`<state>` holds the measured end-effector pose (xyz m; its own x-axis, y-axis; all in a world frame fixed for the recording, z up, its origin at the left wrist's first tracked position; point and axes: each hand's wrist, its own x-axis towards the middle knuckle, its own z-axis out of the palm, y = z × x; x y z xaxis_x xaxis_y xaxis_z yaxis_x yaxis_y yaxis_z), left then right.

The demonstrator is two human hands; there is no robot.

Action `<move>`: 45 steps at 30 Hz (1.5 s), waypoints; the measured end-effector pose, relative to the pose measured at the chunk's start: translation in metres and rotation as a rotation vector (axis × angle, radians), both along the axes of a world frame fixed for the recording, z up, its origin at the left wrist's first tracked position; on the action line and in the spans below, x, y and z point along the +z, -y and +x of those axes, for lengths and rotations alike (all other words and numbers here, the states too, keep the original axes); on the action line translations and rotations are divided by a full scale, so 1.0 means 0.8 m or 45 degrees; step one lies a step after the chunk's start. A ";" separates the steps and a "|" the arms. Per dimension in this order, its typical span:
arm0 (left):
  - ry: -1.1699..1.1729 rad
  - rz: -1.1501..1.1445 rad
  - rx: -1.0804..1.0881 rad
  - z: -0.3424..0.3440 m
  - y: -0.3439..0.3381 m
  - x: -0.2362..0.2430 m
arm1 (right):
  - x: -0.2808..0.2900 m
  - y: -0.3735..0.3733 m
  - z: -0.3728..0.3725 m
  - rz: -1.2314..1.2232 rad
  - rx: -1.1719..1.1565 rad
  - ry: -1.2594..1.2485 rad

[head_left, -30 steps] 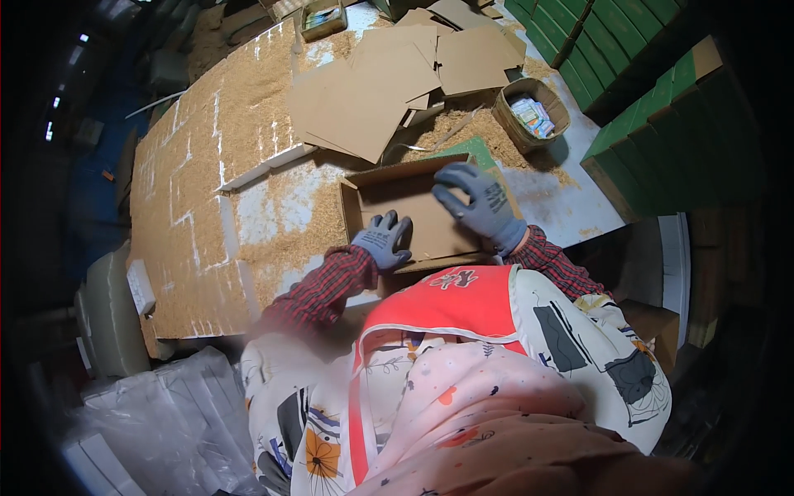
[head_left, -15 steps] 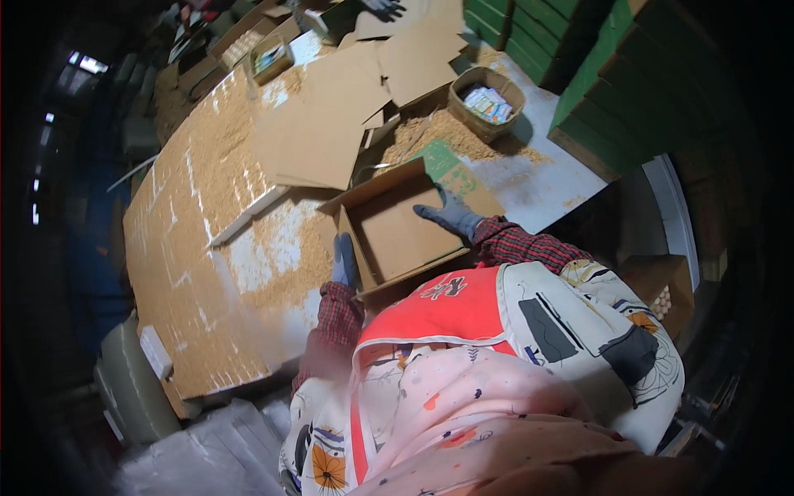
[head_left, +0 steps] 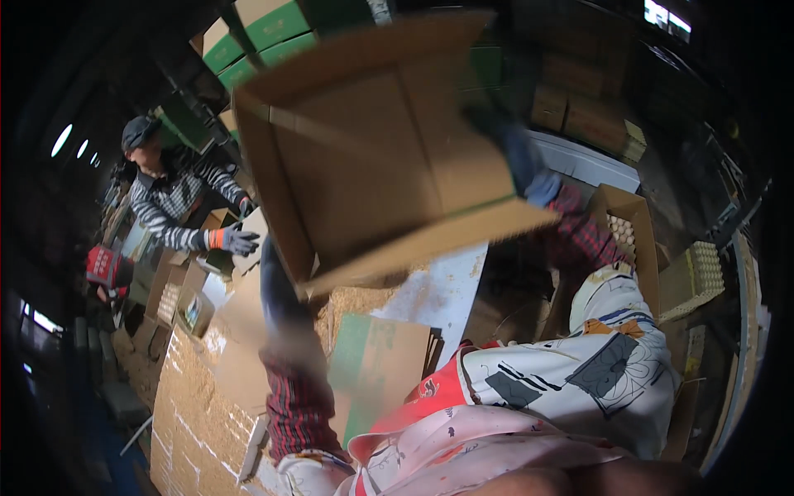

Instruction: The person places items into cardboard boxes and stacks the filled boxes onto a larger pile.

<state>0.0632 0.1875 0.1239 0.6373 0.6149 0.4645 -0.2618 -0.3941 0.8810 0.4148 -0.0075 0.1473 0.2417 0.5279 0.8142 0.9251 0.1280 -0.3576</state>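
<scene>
I hold an open, shallow cardboard box (head_left: 372,157) up in the air over the worktable, its inside toward me. My left hand (head_left: 279,289) grips its left side; it is blurred and partly behind the box. My right hand (head_left: 525,165), in a blue-grey glove, grips the right side, with its fingers blurred. Flat green-and-tan cardboard pieces (head_left: 372,368) lie beneath the box, beside wood shavings (head_left: 194,397) on the table.
A co-worker (head_left: 174,202) in striped sleeves stands at the left, gloved hands at cardboard; another person (head_left: 109,269) is farther left. Stacked green cartons (head_left: 265,21) stand behind. At the right are a box of eggs (head_left: 620,231) and stacked egg trays (head_left: 691,285).
The box has been lifted from the table and swung up and away from me with both hands. The view has turned rightward, bringing the co-workers, more cartons and egg trays into sight.
</scene>
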 end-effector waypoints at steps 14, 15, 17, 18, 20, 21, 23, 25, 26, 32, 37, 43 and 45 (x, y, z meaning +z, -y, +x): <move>-0.085 0.344 0.082 0.369 -0.119 0.028 | 0.178 -0.086 0.308 0.049 0.285 -0.889; 0.066 0.419 0.182 0.365 -0.115 0.013 | 0.166 -0.093 0.307 0.018 0.306 -0.952; 0.116 0.272 -0.048 0.353 -0.120 -0.003 | 0.139 -0.105 0.301 -0.004 0.337 -1.046; 0.111 0.278 -0.063 0.352 -0.104 -0.002 | 0.129 -0.102 0.305 -0.012 0.331 -1.081; 0.066 0.122 -0.187 0.350 -0.073 0.012 | 0.122 -0.105 0.308 -0.027 0.347 -1.128; 0.065 0.135 -0.184 0.341 -0.066 0.020 | 0.120 -0.109 0.306 -0.033 0.364 -1.144; 0.085 -0.075 -0.186 0.329 -0.052 0.027 | 0.118 -0.116 0.303 -0.038 0.389 -1.169; 0.081 -0.221 -0.229 0.322 -0.076 0.032 | 0.116 -0.120 0.299 -0.053 0.404 -1.189; -0.115 0.699 0.157 0.310 -0.117 0.031 | 0.119 -0.129 0.293 -0.062 0.427 -1.200; 0.232 0.090 -0.205 0.337 -0.080 0.132 | 0.111 -0.119 0.297 -0.019 0.478 -1.292; 0.167 -0.155 -0.263 0.348 -0.101 0.109 | 0.101 -0.138 0.288 -0.034 0.497 -1.364; 0.162 0.050 -0.308 0.364 -0.089 0.112 | 0.096 -0.137 0.280 0.039 0.581 -1.500; 0.134 0.091 -0.379 0.358 -0.099 0.126 | 0.087 -0.130 0.269 0.164 0.713 -1.643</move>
